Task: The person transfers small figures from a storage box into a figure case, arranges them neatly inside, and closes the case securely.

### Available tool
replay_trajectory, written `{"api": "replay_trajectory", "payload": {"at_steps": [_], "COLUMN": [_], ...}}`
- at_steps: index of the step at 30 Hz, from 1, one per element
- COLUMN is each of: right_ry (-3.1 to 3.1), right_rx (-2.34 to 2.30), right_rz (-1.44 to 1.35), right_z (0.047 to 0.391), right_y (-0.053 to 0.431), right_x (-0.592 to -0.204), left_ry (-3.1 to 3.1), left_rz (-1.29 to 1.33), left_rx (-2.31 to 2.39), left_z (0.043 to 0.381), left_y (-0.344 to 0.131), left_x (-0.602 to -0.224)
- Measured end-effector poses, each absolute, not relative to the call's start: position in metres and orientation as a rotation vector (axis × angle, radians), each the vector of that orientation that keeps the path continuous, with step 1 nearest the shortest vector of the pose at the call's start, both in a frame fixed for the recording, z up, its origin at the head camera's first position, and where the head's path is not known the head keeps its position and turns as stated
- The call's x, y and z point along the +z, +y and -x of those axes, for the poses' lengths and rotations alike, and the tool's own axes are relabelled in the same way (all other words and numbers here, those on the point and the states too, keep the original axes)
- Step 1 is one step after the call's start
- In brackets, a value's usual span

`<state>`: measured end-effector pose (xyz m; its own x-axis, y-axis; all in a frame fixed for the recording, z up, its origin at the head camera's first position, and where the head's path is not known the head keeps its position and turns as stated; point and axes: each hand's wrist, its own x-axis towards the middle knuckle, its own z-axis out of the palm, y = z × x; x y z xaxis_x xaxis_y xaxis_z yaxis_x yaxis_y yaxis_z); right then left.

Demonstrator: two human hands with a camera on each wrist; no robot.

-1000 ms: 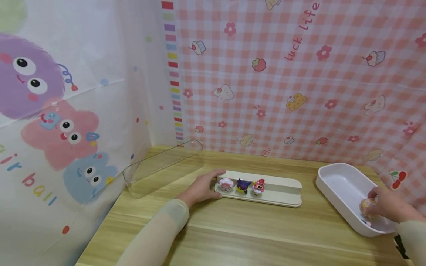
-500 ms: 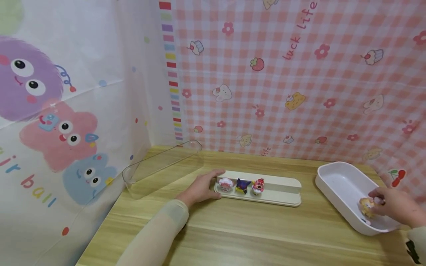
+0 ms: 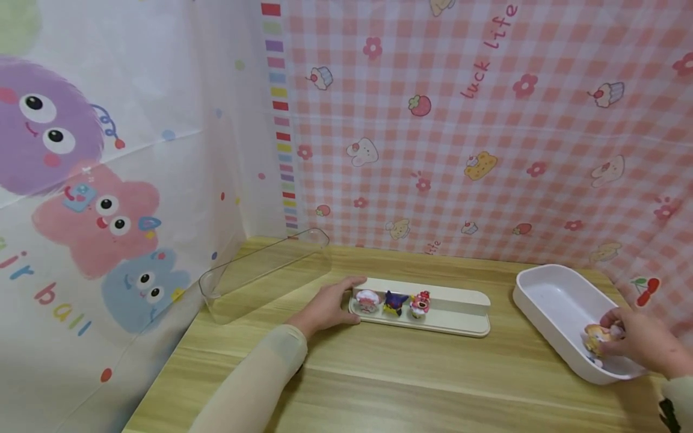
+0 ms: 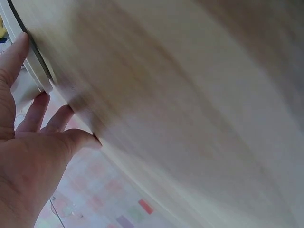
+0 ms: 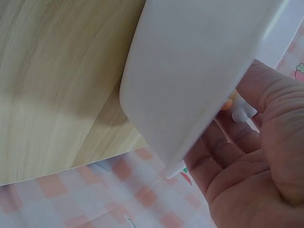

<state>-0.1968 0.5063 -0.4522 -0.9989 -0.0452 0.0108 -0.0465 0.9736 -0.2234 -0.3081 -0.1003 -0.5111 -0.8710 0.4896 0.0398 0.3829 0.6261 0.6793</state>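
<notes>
My left hand (image 3: pixel 325 308) grips the left end of a cream stepped display base (image 3: pixel 455 323), thumb at its front edge and fingers toward the back. Three small toy figures stand in a row on its lower step: a pink-and-white one (image 3: pixel 368 302), a purple one (image 3: pixel 396 304) and a red one (image 3: pixel 420 305). Over at the right, my right hand (image 3: pixel 646 341) reaches into a white bin (image 3: pixel 552 313) and holds a yellow-orange toy figure (image 3: pixel 595 338) between thumb and fingers. In the right wrist view the bin's wall hides most of that figure.
A clear plastic cover (image 3: pixel 265 278) stands at the back left of the wooden table (image 3: pixel 368 379). Behind the table hangs a pink checked cloth (image 3: pixel 449 138), and a white cartoon-printed sheet (image 3: pixel 178 180) hangs on the left.
My right hand has shifted its fingers on the yellow-orange figure, turning it slightly within the bin. My left hand and the display base have stayed in place.
</notes>
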Motion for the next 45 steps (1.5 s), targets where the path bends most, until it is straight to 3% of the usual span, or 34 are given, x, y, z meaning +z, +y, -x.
{"api": "replay_trajectory", "payload": {"at_steps": [13, 31, 45], "right_ry": [-2.916, -2.772, -2.885], "right_rx": [0.348, 0.464, 0.538], "right_rz": [-0.128, -0.569, -0.676], "right_z": [0.208, 0.229, 0.241], "right_y": [0.486, 0.342, 0.278], "right_x": [-0.43, -0.406, -0.429], "left_ry": [2.694, 2.695, 2.694], "left_rz": [-0.733, -0.722, -0.742], "left_rx": [1.067, 1.065, 1.081], "left_z": [0.307, 0.304, 0.305], "left_y": [-0.099, -0.101, -0.1], "left_x": [-0.508, -0.509, -0.509]}}
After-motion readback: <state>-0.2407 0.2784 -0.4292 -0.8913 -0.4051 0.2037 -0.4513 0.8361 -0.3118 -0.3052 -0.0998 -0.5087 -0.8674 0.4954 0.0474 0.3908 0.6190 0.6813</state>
